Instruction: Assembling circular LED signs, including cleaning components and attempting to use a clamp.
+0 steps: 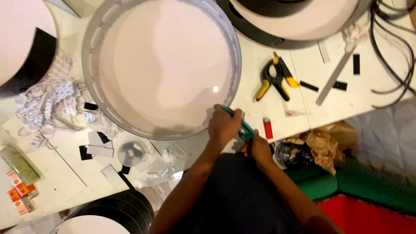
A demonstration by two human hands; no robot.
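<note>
A large round white disc with a grey rim (93, 65) lies on the white table (260, 56). My left hand (222, 126) rests against the disc's near right edge and grips the top of a teal-handled tool (242, 125). My right hand (260, 147) sits just below it, closed around the lower end of the same tool. The tool's working end is hidden behind my hands.
A yellow-and-black spring clamp (275, 78), a red lighter (268, 128), a grey strip (333, 78) and black pieces lie right of the disc. Small plastic packets (52, 104) pile at the left. Black cables (392, 47) run at far right. More round discs sit at the corners.
</note>
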